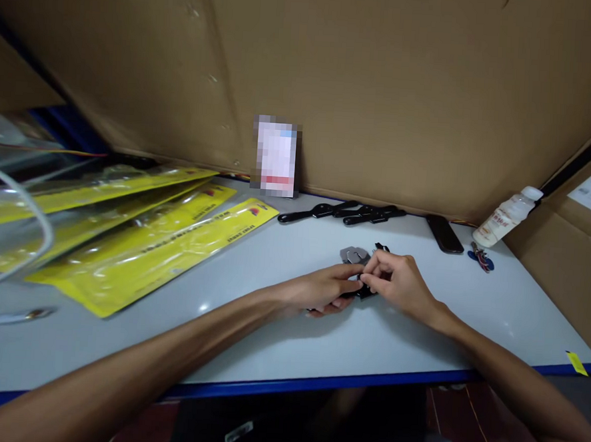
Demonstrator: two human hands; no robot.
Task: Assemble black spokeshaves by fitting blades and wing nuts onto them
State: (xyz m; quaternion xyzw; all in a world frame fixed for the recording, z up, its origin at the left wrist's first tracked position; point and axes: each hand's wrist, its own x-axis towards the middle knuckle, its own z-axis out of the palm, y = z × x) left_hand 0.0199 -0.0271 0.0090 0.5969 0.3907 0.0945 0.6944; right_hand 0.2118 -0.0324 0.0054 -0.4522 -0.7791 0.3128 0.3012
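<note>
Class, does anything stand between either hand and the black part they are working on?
Nothing visible does. The left hand grips the black part, and the right hand is right at it, its exact contact hidden. The grey pieces show just beyond the hands, not in between.

- Blk part (365,293) held betw. L hand (324,291) & R hand (396,280); contact w/ desk (284,247) can't be told.
- Grey flat pcs (356,255) seen just beyond hands.
- Blk handle-like pcs (321,210) laid out nr cardboard wall (382,106).
- Yellow packs (173,260) piled, overlapping, at L.
- Dark phone-like slab (443,234) & white-capped bottle (504,217) set at R.
</note>
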